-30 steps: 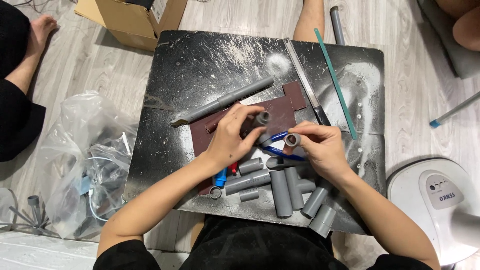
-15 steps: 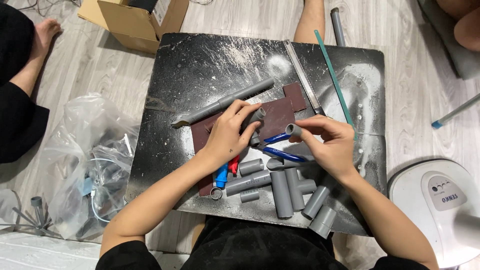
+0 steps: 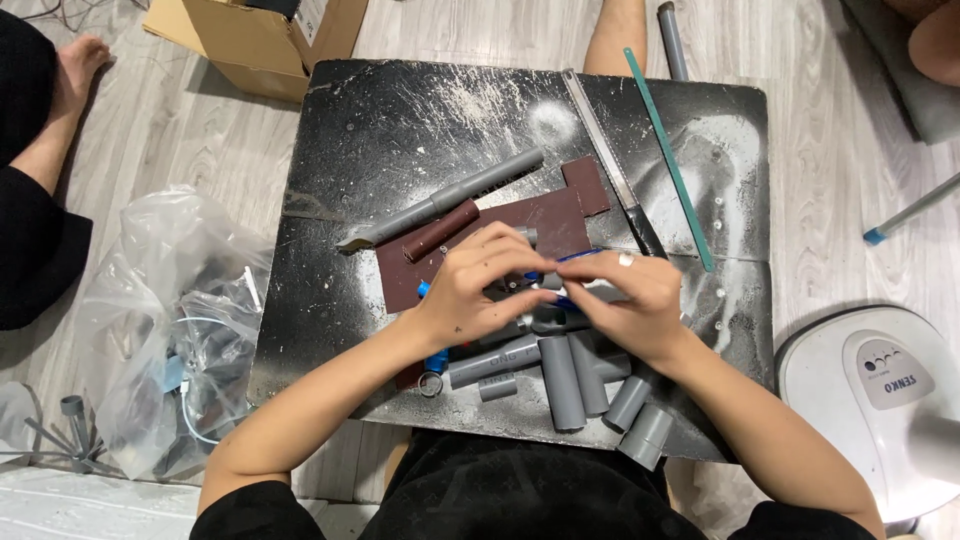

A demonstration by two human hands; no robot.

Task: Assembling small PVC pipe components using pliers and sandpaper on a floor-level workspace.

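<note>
My left hand [image 3: 480, 285] and my right hand [image 3: 625, 300] meet over the middle of a black, dust-streaked board [image 3: 400, 130]. Between the fingertips of both is a short grey pipe piece [image 3: 548, 281], mostly hidden by the fingers. Under the hands lie a sheet of brown sandpaper [image 3: 545, 220] and a blue-handled tool [image 3: 575, 256]. Several cut grey pipe pieces [image 3: 560, 380] lie side by side near the board's front edge. A long grey pipe [image 3: 445, 198] and a brown sandpaper roll [image 3: 440, 230] lie just beyond my left hand.
A hacksaw blade [image 3: 610, 165] and a green strip [image 3: 668, 160] lie on the board's right half. A clear plastic bag of parts [image 3: 175, 330] sits on the floor at left, a cardboard box [image 3: 255, 40] at top left, a white appliance [image 3: 880, 400] at right. Another person's leg [image 3: 45, 120] is at far left.
My hands have come together over the sandpaper; both now close on the short pipe piece. The left hand has come off the sandpaper roll, which now lies in plain sight.
</note>
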